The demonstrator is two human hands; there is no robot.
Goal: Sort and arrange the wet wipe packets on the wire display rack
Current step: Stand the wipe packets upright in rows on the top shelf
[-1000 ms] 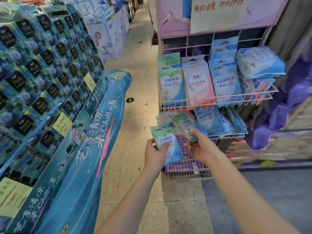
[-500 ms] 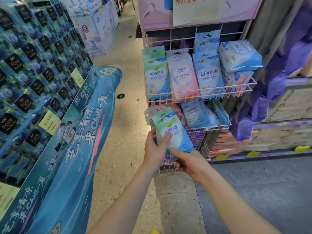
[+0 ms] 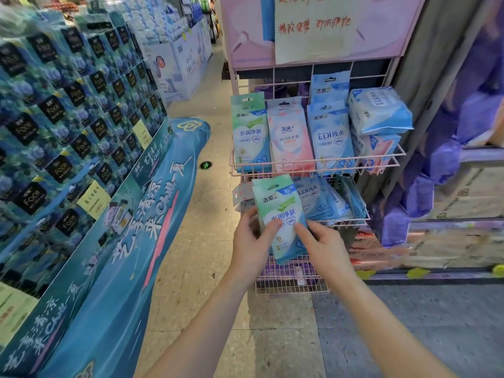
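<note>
Head view, the only view. Both hands clamped on one green wet wipe packet point(image 3: 282, 218), held upright in front of the middle basket point(image 3: 341, 220) of the pink wire display rack point(image 3: 316, 168): left hand point(image 3: 252, 245) grips its left edge, thumb across the face; right hand point(image 3: 323, 248) pinches its lower right corner. Whether more packets sit stacked behind it, cannot tell. Upper basket holds standing green packets point(image 3: 250, 133), pink packets point(image 3: 290, 137) and blue EDI packets point(image 3: 331, 136), with bulkier packs point(image 3: 379, 111) lying stacked at the right. Risk, as judgement: the film is glossy and soft, so a corner pinch may slip; leaning blue packets point(image 3: 316, 199) in the middle basket could topple if nudged. Packets are flat, flexible pouches with hang tabs; rack is thin coated wire, open-gridded.
</note>
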